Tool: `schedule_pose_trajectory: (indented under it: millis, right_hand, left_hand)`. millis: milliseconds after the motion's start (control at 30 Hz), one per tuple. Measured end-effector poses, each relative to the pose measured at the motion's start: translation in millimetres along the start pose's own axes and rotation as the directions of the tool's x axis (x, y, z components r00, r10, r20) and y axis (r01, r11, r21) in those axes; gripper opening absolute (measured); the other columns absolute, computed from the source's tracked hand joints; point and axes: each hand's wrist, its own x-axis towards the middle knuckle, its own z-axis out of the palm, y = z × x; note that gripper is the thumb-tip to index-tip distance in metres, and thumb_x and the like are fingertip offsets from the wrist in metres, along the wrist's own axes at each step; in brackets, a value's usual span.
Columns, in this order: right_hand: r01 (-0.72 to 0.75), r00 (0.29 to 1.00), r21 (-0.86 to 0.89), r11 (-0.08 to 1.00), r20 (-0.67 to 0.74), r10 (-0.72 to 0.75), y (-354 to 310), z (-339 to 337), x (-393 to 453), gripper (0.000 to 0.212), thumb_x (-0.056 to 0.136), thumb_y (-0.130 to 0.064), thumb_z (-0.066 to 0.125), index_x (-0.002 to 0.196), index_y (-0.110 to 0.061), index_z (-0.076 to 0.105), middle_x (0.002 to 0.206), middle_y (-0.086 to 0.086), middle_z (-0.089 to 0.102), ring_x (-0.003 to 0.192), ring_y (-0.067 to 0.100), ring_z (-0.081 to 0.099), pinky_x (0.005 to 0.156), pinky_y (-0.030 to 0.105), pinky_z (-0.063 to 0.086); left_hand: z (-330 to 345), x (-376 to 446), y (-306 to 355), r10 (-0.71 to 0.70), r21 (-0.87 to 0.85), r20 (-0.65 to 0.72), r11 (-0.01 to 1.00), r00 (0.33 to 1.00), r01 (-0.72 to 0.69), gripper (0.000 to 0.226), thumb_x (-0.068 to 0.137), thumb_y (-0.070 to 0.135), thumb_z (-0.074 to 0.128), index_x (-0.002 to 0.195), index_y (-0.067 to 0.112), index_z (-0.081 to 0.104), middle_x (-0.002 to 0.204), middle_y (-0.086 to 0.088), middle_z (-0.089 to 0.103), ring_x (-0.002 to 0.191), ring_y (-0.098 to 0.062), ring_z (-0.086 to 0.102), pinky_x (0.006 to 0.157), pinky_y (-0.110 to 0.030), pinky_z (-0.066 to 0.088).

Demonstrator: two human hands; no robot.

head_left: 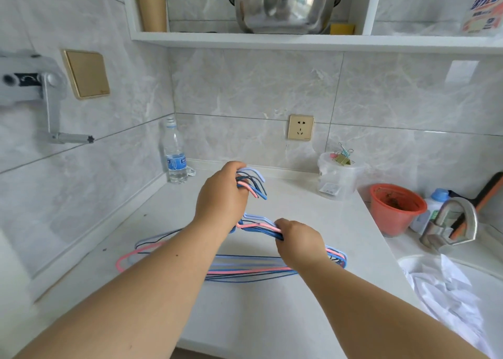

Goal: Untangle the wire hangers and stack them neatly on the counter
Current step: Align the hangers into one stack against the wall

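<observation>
— Clenched, both of them: your left hand (221, 195) was closed around the bunched hooks (251, 183), and your right hand (296, 240) was gripping the shoulder wires of the hangers (245, 266) just right of the necks. Was that the grip you wanted?

— For squaring the bundle, yes. You had the hangers lying on the counter (272, 318) near its middle, bottom bars toward six o'clock, hooks pointing to twelve, so you held them at the two places where they could be lined up.

— They looked mostly gathered to me.

— Mostly, as far as I could judge. At nine o'clock the pink loop (122, 263) stuck out past the blue ones, so the stack was not yet flush. Whether any wires were still crossed under your forearm I could not tell.

— What would have made the step go well?

— You should have kept the hooks pinched together as the fixed end and let your right hand slide outward along the shoulders toward three o'clock, easing the wires into line rather than yanking. Thin coated wire springs back, so a loose grip on the hooks would likely have let them fan out.

— Anything nearby to mind?

— You had room. The water bottle (174, 151) stood at eleven o'clock and the clear tub (337, 176) at two o'clock, both well apart from the hangers; the orange pot (394, 209) sat further off at three.
</observation>
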Motion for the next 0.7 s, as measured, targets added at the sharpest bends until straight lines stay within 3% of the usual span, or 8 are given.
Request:
schedule_pose_trajectory:
  millis: [67, 133, 200, 267, 333, 467, 567, 700]
  right_hand:
    - [0.004, 1.0, 0.0, 1.0, -0.005, -0.004, 1, 1, 2, 0.015, 0.083, -0.018, 0.043, 0.091, -0.023, 0.054, 0.082, 0.004, 0.064, 0.066, 0.026, 0.044, 0.057, 0.028, 0.034]
    - [0.005, 1.0, -0.005, 1.0, -0.001, -0.005, 2, 1, 4, 0.016, 0.084, -0.018, 0.042, 0.093, -0.024, 0.055, 0.083, 0.004, 0.065, 0.066, 0.026, 0.046, 0.057, 0.029, 0.036]
    - [0.002, 1.0, 0.001, 1.0, -0.008, -0.002, 3, 2, 5, 0.017, 0.085, -0.018, 0.042, 0.095, -0.024, 0.055, 0.083, 0.005, 0.065, 0.066, 0.026, 0.047, 0.058, 0.029, 0.037]
    - [-0.003, 1.0, 0.004, 1.0, -0.013, 0.003, 3, 3, 6, 0.018, 0.085, -0.018, 0.042, 0.095, -0.025, 0.056, 0.083, 0.004, 0.065, 0.066, 0.026, 0.047, 0.058, 0.028, 0.037]
    - [-0.008, 1.0, 0.002, 1.0, -0.005, 0.008, 3, 4, 8, 0.019, 0.085, -0.018, 0.042, 0.095, -0.025, 0.057, 0.083, 0.004, 0.065, 0.066, 0.025, 0.047, 0.057, 0.028, 0.036]
    - [-0.033, 0.999, -0.002, 0.999, -0.005, 0.033, 4, 4, 16, 0.019, 0.086, -0.019, 0.043, 0.098, -0.026, 0.057, 0.085, 0.005, 0.065, 0.067, 0.026, 0.047, 0.058, 0.028, 0.035]
    - [-0.054, 0.998, -0.014, 0.998, -0.021, 0.053, 8, 2, 23, 0.018, 0.087, -0.019, 0.044, 0.097, -0.024, 0.057, 0.084, 0.006, 0.065, 0.067, 0.026, 0.047, 0.058, 0.028, 0.035]
    - [-0.087, 0.996, -0.035, 0.996, -0.02, 0.087, 17, -1, 44, 0.016, 0.088, -0.016, 0.043, 0.095, -0.021, 0.057, 0.074, 0.004, 0.054, 0.065, 0.026, 0.045, 0.053, 0.028, 0.03]
  left_hand:
    - [-2, 0, -9, -0.015, -0.163, 0.109, 0.986, 0.994, 0.032, 0.054, 0.081, 0.021, 0.055, 0.132, 0.031, 0.043, 0.11, -0.004, 0.066, 0.089, -0.023, 0.06, 0.073, -0.028, 0.044]
    - [-10, -2, -27, -0.028, -0.236, 0.334, 0.965, 0.942, 0.113, 0.086, 0.071, 0.037, 0.071, 0.142, 0.037, 0.022, 0.12, 0.001, 0.059, 0.104, -0.017, 0.058, 0.084, -0.026, 0.044]
    - [-20, -5, -50, -0.081, -0.086, 0.531, 0.985, 0.843, 0.149, 0.115, 0.056, 0.052, 0.078, 0.144, 0.041, 0.005, 0.138, 0.004, 0.046, 0.126, -0.015, 0.046, 0.098, -0.029, 0.04]
    - [-28, -9, -76, -0.193, 0.288, 0.597, 0.957, 0.778, 0.016, 0.119, 0.054, 0.058, 0.075, 0.146, 0.038, 0.003, 0.147, 0.003, 0.04, 0.132, -0.02, 0.041, 0.104, -0.035, 0.038]
    - [-29, -13, -100, -0.287, 0.567, 0.561, 0.817, 0.777, -0.108, 0.095, 0.067, 0.053, 0.067, 0.145, 0.034, 0.016, 0.142, 0.0, 0.047, 0.125, -0.025, 0.047, 0.1, -0.038, 0.041]
    - [-18, -12, -121, -0.205, 0.531, 0.477, 0.842, 0.855, -0.094, 0.027, 0.085, 0.029, 0.05, 0.111, 0.02, 0.05, 0.11, -0.004, 0.06, 0.094, -0.027, 0.056, 0.073, -0.032, 0.043]
    - [-4, -1, -123, -0.141, 0.507, 0.453, 0.853, 0.88, -0.124, 0.015, 0.087, 0.025, 0.049, 0.099, 0.015, 0.052, 0.1, -0.007, 0.061, 0.083, -0.027, 0.054, 0.068, -0.032, 0.041]
    - [20, 27, -129, -0.082, 0.485, 0.445, 0.859, 0.892, -0.163, 0.015, 0.087, 0.025, 0.049, 0.098, 0.016, 0.054, 0.099, -0.007, 0.061, 0.088, -0.03, 0.058, 0.073, -0.036, 0.046]
